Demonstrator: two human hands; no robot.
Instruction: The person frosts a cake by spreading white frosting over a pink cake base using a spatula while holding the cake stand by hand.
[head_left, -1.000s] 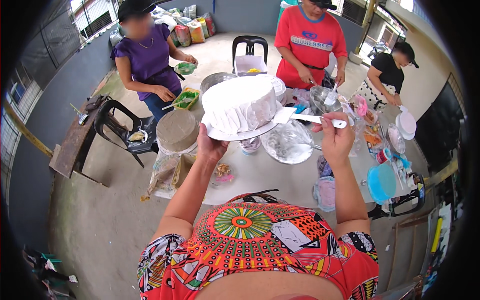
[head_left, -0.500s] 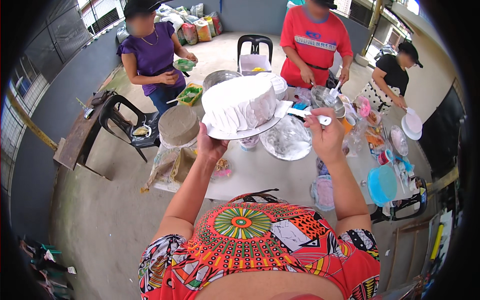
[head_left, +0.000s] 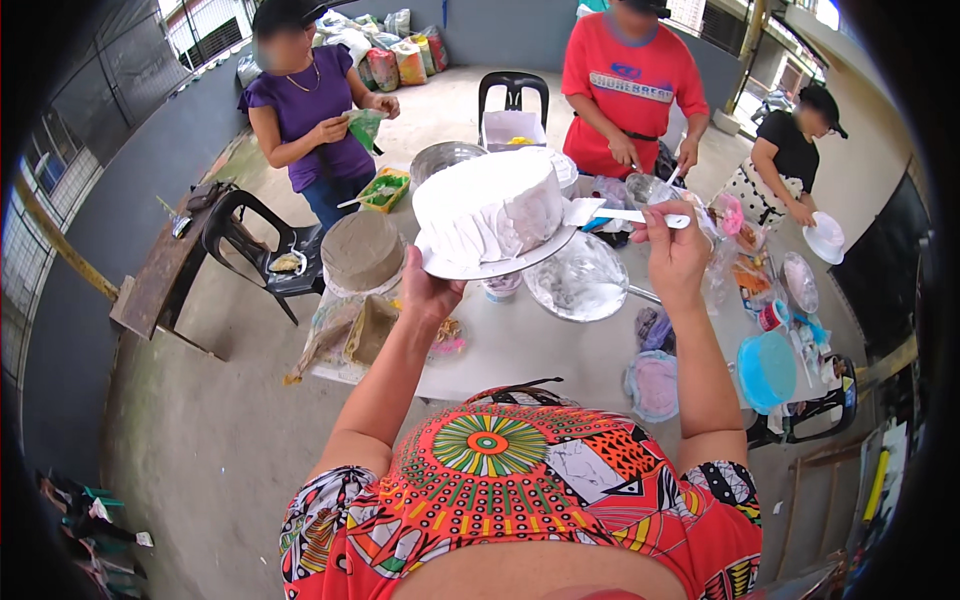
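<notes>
A round cake [head_left: 485, 200] covered in white icing is raised above the table. My left hand [head_left: 431, 287] holds it up by its thin round cake board [head_left: 478, 270], thumb at the near left edge and the other fingers hidden underneath. The icing on top looks smooth, while the near side has uneven ridges. Between the fingers of my right hand [head_left: 672, 240] is a white spatula [head_left: 640, 216], held by its handle. Icing coats the blade, which lies close to the cake's right side; whether it touches, I cannot tell. Below stands a metal bowl [head_left: 577, 297] smeared with white icing.
An uniced brown cake [head_left: 362, 252] sits on the table [head_left: 500, 360] to the left. A blue round cake [head_left: 766, 367] stands at the right among bags and tubs. Three people work around the table, one holding a green bag [head_left: 364, 128]. A black chair [head_left: 270, 255] is at the left.
My right hand and the spatula have moved right, drawing the blade outward from the cake's side. The cake has shifted slightly right. The person at the left has raised the green bag.
</notes>
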